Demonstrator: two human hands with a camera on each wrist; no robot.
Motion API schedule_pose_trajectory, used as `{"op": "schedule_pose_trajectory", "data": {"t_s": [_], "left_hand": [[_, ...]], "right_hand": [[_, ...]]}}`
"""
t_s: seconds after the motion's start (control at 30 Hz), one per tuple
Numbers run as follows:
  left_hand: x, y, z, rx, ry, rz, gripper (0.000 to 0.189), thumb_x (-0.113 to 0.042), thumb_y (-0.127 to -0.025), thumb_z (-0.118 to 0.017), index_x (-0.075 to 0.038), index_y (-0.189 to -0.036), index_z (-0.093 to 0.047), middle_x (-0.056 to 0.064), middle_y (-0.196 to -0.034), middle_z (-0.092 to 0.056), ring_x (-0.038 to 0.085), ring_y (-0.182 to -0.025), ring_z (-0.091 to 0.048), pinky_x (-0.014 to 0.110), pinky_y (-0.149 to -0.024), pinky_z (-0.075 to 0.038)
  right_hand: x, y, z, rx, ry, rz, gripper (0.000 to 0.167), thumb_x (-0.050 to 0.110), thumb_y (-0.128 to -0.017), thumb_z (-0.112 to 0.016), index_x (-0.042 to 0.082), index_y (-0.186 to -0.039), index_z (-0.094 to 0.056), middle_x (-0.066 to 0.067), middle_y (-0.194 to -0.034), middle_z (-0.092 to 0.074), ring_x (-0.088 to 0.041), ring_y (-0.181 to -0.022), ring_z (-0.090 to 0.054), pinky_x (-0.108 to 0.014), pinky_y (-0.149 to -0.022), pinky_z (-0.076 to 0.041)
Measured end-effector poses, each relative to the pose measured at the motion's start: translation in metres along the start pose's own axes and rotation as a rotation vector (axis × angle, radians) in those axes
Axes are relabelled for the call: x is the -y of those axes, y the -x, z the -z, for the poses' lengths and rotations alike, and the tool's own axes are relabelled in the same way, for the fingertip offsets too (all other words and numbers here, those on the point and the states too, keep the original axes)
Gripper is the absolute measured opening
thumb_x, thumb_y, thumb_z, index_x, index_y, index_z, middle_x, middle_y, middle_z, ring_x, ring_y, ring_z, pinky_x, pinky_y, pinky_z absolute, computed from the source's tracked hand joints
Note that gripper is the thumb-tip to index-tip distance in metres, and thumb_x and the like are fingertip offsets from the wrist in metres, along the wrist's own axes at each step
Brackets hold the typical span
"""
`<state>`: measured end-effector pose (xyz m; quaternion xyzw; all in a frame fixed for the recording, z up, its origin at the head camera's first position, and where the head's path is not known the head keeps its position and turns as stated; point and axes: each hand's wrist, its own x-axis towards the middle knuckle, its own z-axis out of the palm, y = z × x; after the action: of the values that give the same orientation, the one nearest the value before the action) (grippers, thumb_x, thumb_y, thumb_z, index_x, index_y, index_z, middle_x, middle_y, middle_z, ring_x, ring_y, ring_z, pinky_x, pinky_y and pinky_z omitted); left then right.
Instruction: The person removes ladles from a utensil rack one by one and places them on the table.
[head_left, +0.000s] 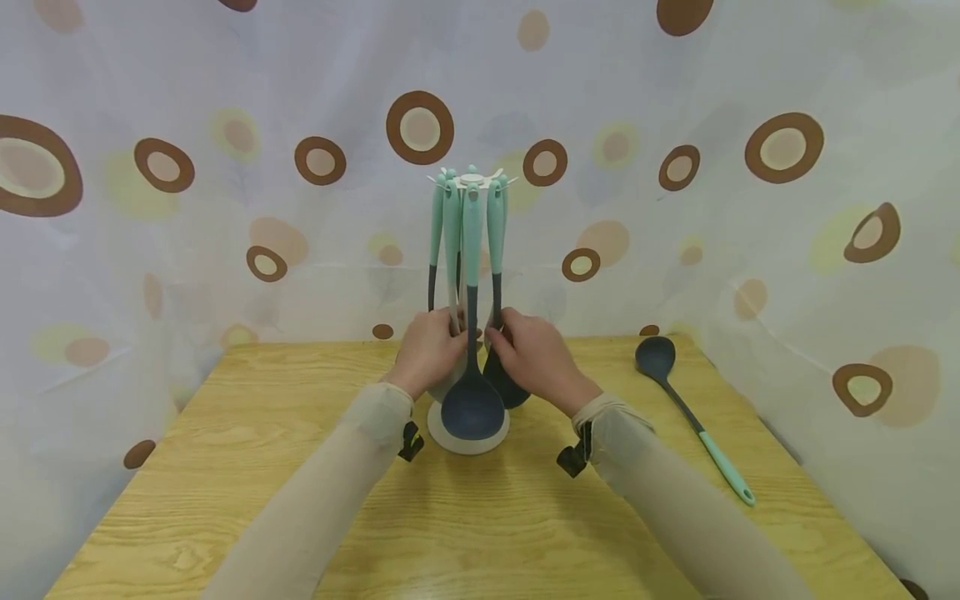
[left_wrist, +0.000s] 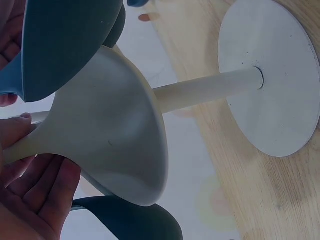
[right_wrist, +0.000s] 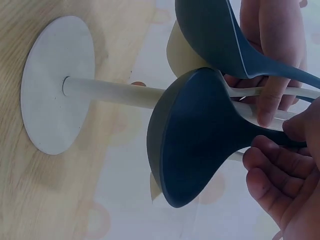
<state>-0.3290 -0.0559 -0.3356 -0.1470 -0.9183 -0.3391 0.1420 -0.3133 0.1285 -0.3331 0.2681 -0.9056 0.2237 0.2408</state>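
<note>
A white utensil stand with a round base [head_left: 468, 447] holds several utensils hanging by mint-green handles from its top. My left hand [head_left: 431, 346] pinches the neck of a pale grey ladle [left_wrist: 107, 125] on the stand's left side. On the other side, my right hand [head_left: 536, 354] grips the dark blue neck of a ladle [right_wrist: 192, 140] between thumb and fingers. Another dark ladle [head_left: 472, 408] hangs at the front, between the two hands. In the left wrist view the stand's post [left_wrist: 210, 90] runs from behind the pale bowl to the base.
A dark ladle [head_left: 655, 358] with a mint-green handle lies on the wooden table [head_left: 247, 467] at the right. A sheet [head_left: 480, 75] with brown and yellow spots hangs behind the table and along its sides.
</note>
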Motion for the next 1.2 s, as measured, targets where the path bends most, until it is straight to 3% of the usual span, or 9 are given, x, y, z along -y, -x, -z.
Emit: {"op": "schedule_pose_trajectory", "data": {"t_s": [0.43, 0.63, 1.0, 1.2], "left_hand": [[0.0, 0.0, 0.001, -0.005, -0.015, -0.003, 0.021, -0.026, -0.098, -0.062, -0.012, -0.083, -0.064, 0.004, -0.068, -0.064, 0.019, -0.064, -0.061, 0.032, -0.06, -0.05], [0.0, 0.0, 0.001, 0.004, -0.011, 0.001, 0.022, -0.029, -0.098, -0.065, -0.012, -0.083, -0.063, 0.003, -0.066, -0.062, 0.019, -0.063, -0.06, 0.031, -0.06, -0.049], [0.0, -0.001, 0.001, 0.012, 0.0, -0.005, 0.027, -0.034, -0.098, -0.065, -0.014, -0.08, -0.06, 0.003, -0.063, -0.058, 0.02, -0.062, -0.058, 0.031, -0.059, -0.047], [0.0, 0.001, 0.001, 0.012, 0.012, -0.01, 0.025, -0.033, -0.098, -0.065, -0.014, -0.082, -0.062, 0.003, -0.064, -0.06, 0.02, -0.063, -0.059, 0.032, -0.06, -0.047]], "right_hand": [[0.002, 0.003, 0.017, -0.005, -0.01, -0.011, 0.02, 0.019, -0.103, -0.052, 0.007, -0.087, -0.056, -0.003, -0.063, -0.053, -0.017, -0.05, -0.047, -0.031, -0.051, -0.039], [-0.003, 0.008, 0.03, -0.023, -0.01, -0.002, 0.017, 0.017, -0.102, -0.049, 0.007, -0.094, -0.06, -0.001, -0.065, -0.055, -0.016, -0.052, -0.047, -0.032, -0.055, -0.039], [-0.049, 0.041, 0.044, 0.096, 0.063, 0.051, 0.016, 0.015, -0.104, -0.052, 0.004, -0.106, -0.063, 0.002, -0.068, -0.057, -0.013, -0.056, -0.049, -0.034, -0.06, -0.045], [-0.08, 0.063, 0.041, 0.184, 0.167, 0.097, 0.009, 0.014, -0.102, -0.058, 0.008, -0.097, -0.064, 0.004, -0.06, -0.048, -0.007, -0.05, -0.038, -0.027, -0.053, -0.036]]}}
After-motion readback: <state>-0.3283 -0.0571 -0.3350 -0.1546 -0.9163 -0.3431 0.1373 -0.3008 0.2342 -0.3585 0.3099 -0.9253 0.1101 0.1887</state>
